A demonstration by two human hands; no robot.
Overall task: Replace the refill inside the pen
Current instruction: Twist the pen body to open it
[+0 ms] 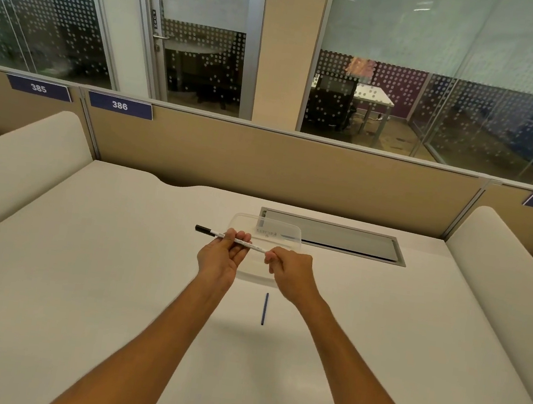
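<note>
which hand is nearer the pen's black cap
Left. The left hand grips the pen just beside the black cap; the right hand pinches the opposite end.

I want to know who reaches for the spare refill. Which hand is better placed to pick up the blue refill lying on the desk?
Probably the right hand: it only pinches the pen at its end and sits closest above the blue refill. The left hand supports the barrel.
</note>
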